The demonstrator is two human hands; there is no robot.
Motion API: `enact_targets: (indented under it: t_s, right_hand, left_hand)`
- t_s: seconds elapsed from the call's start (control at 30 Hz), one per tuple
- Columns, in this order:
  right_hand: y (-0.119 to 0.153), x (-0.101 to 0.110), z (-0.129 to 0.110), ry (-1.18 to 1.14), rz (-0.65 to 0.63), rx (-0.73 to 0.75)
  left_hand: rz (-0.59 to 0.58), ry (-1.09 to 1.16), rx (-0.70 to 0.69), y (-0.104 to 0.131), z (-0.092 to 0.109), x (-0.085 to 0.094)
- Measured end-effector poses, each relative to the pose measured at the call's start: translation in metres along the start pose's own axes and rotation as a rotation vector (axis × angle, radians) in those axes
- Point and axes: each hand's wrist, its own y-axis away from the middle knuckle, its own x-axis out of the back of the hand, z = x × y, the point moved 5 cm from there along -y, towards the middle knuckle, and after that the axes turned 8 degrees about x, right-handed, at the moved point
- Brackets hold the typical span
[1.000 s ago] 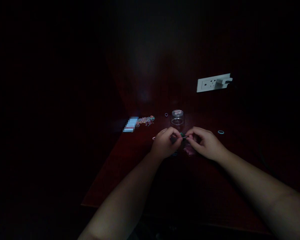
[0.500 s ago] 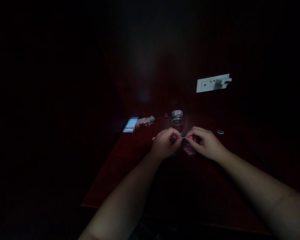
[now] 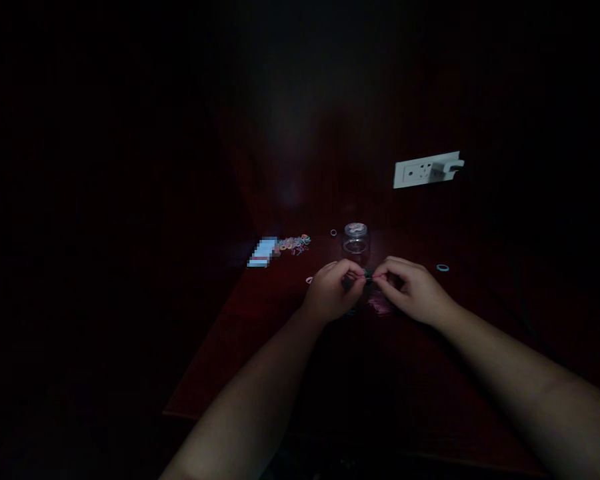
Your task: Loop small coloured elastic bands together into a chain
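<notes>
Close together over the dark red table [image 3: 230,340], both hands pinch with thumb and forefinger. Between the fingertips of my left hand [image 3: 333,290] and my right hand [image 3: 414,290] is a small thin item, too tiny and dim to name. Just in front of the fingers stands a clear jar [image 3: 356,241] with a patterned lid. A pink pile [image 3: 380,303] lies under my right hand, and some bluish bits [image 3: 350,311] show below my left hand. A pale pink ring [image 3: 309,281] is beside my left hand.
At the left, a lit, blurred screen [image 3: 263,252] lies beside a heap of small coloured bands [image 3: 295,244]. A small ring [image 3: 333,233] is left of the jar, a light blue ring [image 3: 443,268] right of my right hand. A wall socket [image 3: 425,170] holds a plug.
The view has shifted slightly, so everything sits a little lower. The pale strip between the fingertips shows less than before. Both hands keep their pinch.
</notes>
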Motion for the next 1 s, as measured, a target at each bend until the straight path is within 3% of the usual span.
enact_targets:
  t_s: [0.5, 1.0]
  right_hand:
    - [0.0003, -0.0007, 0.0026, 0.002, -0.010, -0.008]
    - [0.0009, -0.0038, -0.0002, -0.038, -0.024, -0.004]
  left_hand:
    - [0.017, -0.026, -0.040, -0.0013, 0.0042, 0.0017]
    - [-0.074, -0.054, 0.023, -0.0015, 0.0009, -0.0054]
